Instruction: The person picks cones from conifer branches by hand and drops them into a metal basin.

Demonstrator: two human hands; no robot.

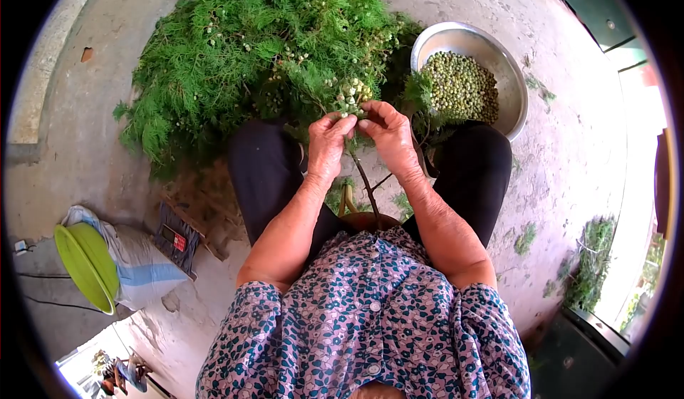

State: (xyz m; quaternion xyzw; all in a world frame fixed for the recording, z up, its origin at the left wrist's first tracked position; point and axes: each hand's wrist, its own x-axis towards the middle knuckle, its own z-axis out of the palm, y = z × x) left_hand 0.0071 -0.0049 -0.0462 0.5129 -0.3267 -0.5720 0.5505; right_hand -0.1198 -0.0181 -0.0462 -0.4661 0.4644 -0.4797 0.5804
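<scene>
- ok so no text, brands or numbers I can actually read anywhere in this one
- the red patch (179,242) on the dark thing by the sack (146,262) might have marks, but it's way too small to make out, sorry

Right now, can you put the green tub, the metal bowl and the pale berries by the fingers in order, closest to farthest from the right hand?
1. Pale berries, right by the fingertips of the right hand.
2. Metal bowl, ahead and to the right.
3. Green tub, far over on the left.
</scene>
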